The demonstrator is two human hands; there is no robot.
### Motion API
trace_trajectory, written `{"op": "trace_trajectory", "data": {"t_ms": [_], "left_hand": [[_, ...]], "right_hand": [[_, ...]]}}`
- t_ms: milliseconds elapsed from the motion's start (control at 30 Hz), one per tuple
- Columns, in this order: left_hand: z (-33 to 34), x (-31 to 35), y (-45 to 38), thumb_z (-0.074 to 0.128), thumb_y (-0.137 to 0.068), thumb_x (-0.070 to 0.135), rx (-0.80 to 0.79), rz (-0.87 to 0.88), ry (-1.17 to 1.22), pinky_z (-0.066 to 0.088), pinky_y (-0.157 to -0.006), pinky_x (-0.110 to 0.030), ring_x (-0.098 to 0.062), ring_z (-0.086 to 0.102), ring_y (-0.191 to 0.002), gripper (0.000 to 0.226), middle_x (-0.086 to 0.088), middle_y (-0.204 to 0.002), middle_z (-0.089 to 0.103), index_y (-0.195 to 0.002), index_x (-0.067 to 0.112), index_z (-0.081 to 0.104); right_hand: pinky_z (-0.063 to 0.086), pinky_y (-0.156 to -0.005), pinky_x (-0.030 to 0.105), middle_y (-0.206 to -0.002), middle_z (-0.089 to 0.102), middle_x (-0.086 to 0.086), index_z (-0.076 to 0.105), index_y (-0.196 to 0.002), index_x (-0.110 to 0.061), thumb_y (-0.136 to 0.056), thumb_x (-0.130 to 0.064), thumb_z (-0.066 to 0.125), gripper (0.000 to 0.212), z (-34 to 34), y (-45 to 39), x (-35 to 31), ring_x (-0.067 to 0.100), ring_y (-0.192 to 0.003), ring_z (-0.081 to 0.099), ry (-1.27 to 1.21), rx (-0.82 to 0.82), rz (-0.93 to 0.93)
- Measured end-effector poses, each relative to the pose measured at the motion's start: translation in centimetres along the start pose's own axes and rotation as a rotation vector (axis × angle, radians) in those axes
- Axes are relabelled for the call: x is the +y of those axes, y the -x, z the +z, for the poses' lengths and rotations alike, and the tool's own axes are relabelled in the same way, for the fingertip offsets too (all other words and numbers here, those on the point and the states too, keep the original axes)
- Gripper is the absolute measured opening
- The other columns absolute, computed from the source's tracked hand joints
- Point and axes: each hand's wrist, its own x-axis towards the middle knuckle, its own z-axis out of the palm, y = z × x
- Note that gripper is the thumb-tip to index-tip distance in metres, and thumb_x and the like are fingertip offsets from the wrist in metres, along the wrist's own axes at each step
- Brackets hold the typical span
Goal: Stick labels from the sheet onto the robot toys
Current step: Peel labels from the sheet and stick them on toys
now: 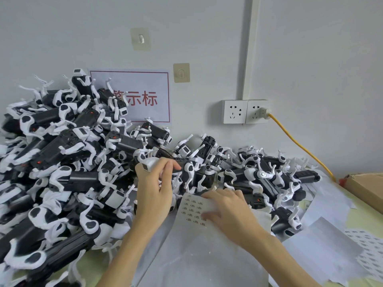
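Crowded table, left hand gripping one robot toy, right hand fingers flat on label sheet; risking torn label if peeled carelessly.

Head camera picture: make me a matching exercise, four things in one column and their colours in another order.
Things:
1. cable
2. wall socket
3. box
4. sign lettering

Colours:
A. red
B. yellow
C. brown cardboard
D. white

Pairs: 1-B, 2-D, 3-C, 4-A
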Motion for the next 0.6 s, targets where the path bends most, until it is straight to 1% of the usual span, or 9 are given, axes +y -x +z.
{"op": "trace_trajectory", "data": {"t_ms": [67, 100, 200, 233, 333, 400, 467, 500, 600], "left_hand": [[0.0, -0.3, 0.0, 0.048, -0.108, 0.025, 0.018, 0.041, -0.081, 0.040, -0.067, -0.016, -0.018, 0.049, -0.092, 0.028, -0.005, -0.092, 0.063, -0.096, 0.026, 0.072], [0.1, -0.3, 0.1, 0.050, -0.108, 0.023, 0.034, 0.061, -0.121, 0.041, -0.066, -0.012, -0.009, 0.049, -0.095, 0.026, -0.007, -0.094, 0.062, -0.096, 0.025, 0.074], [0.3, -0.5, 0.2, 0.060, -0.104, 0.026, 0.048, 0.118, -0.182, 0.045, -0.070, -0.008, 0.010, 0.051, -0.096, 0.018, -0.010, -0.107, 0.060, -0.103, 0.028, 0.078], [0.3, -0.5, 0.2, 0.064, -0.102, 0.028, 0.051, 0.140, -0.195, 0.046, -0.073, -0.008, 0.012, 0.051, -0.096, 0.015, -0.010, -0.111, 0.059, -0.105, 0.028, 0.079], [0.2, -0.1, 0.2, 0.074, -0.095, 0.030, 0.125, 0.238, -0.248, 0.053, -0.077, -0.016, 0.001, 0.056, -0.091, 0.015, -0.008, -0.118, 0.051, -0.109, 0.030, 0.081], [0.1, 0.3, 0.1, 0.075, -0.096, 0.030, 0.192, 0.278, -0.282, 0.058, -0.078, -0.031, -0.013, 0.058, -0.090, 0.015, -0.010, -0.125, 0.048, -0.110, 0.028, 0.081], [-0.1, 0.5, -0.1, 0.076, -0.097, 0.034, 0.225, 0.304, -0.334, 0.057, -0.082, -0.046, -0.024, 0.059, -0.093, 0.015, -0.015, -0.129, 0.048, -0.110, 0.027, 0.082], [-0.1, 0.5, -0.1, 0.076, -0.096, 0.037, 0.221, 0.319, -0.363, 0.056, -0.082, -0.050, -0.029, 0.060, -0.094, 0.018, -0.017, -0.129, 0.049, -0.110, 0.027, 0.082], [0.1, 0.4, 0.0, 0.078, -0.095, 0.039, 0.181, 0.358, -0.470, 0.052, -0.083, -0.052, -0.034, 0.061, -0.098, 0.019, -0.022, -0.129, 0.051, -0.110, 0.027, 0.081]], "right_hand": [[0.030, -0.101, 0.029, -0.125, 0.065, -0.013, 0.063, -0.135, -0.031, -0.100, -0.036, 0.066, 0.035, -0.5, -0.1, 0.3, 0.012, -0.122, 0.055, -0.092, 0.083, -0.015], [0.032, -0.101, 0.028, -0.123, 0.067, -0.011, 0.066, -0.133, -0.028, -0.101, -0.031, 0.067, 0.032, -0.6, 0.0, 0.4, 0.013, -0.120, 0.057, -0.138, 0.122, -0.023], [0.038, -0.099, 0.026, -0.116, 0.070, -0.007, 0.072, -0.127, -0.020, -0.101, -0.021, 0.069, 0.026, -0.9, 0.2, 0.3, 0.016, -0.113, 0.060, -0.201, 0.219, -0.054], [0.037, -0.099, 0.026, -0.114, 0.071, -0.007, 0.073, -0.125, -0.019, -0.100, -0.019, 0.070, 0.025, -0.9, 0.2, 0.3, 0.016, -0.110, 0.061, -0.201, 0.239, -0.065], [0.032, -0.096, 0.024, -0.109, 0.070, -0.007, 0.074, -0.122, -0.018, -0.100, -0.016, 0.069, 0.022, -1.2, 0.2, 0.1, 0.014, -0.105, 0.059, -0.201, 0.258, -0.093], [0.030, -0.096, 0.020, -0.107, 0.068, -0.007, 0.074, -0.120, -0.018, -0.100, -0.013, 0.068, 0.021, -1.6, 0.2, 0.2, 0.011, -0.103, 0.055, -0.214, 0.289, -0.111], [0.028, -0.099, 0.016, -0.105, 0.067, -0.010, 0.073, -0.118, -0.018, -0.100, -0.009, 0.068, 0.021, -2.1, 0.1, 0.3, 0.010, -0.101, 0.055, -0.221, 0.341, -0.142], [0.028, -0.099, 0.014, -0.104, 0.066, -0.013, 0.073, -0.117, -0.018, -0.100, -0.008, 0.067, 0.021, -2.3, 0.1, 0.3, 0.008, -0.101, 0.055, -0.230, 0.370, -0.163], [0.031, -0.097, 0.012, -0.102, 0.055, -0.032, 0.073, -0.114, -0.019, -0.102, -0.006, 0.064, 0.020, -2.6, 0.1, 0.5, -0.011, -0.100, 0.049, -0.263, 0.446, -0.208]]}}
